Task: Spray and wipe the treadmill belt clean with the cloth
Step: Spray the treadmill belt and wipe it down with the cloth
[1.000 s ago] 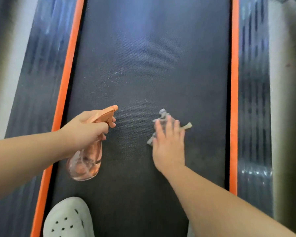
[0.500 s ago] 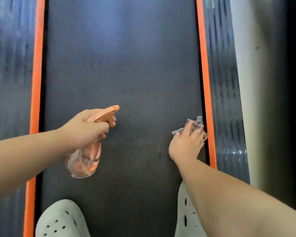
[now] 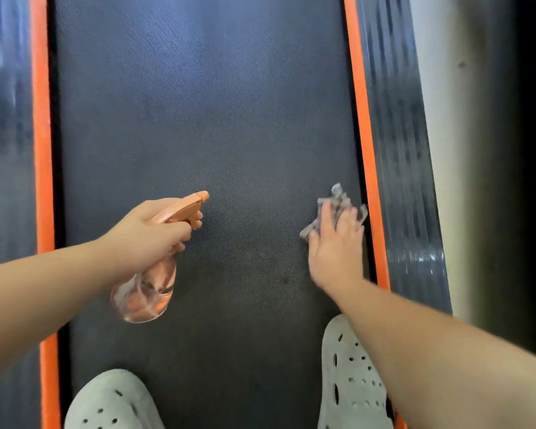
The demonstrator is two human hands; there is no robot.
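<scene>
The dark textured treadmill belt [image 3: 205, 125] fills the middle of the head view. My left hand [image 3: 149, 232] grips a clear peach spray bottle [image 3: 144, 292] by its orange trigger head, held above the belt's left half with the nozzle pointing right. My right hand [image 3: 338, 246] presses a crumpled grey cloth [image 3: 338, 196] flat onto the belt near its right edge. Most of the cloth is hidden under my fingers.
Orange strips run along both sides of the belt, the left orange strip [image 3: 41, 134] and the right orange strip [image 3: 364, 134], with dark ribbed side rails [image 3: 399, 156] beyond. Two pale perforated clogs, the left clog [image 3: 112, 400] and the right clog [image 3: 350, 379], stand on the belt at the bottom.
My right hand slid the cloth from the belt's middle toward its right edge and now sits slightly inward from the strip. My left hand and the bottle stayed in place.
</scene>
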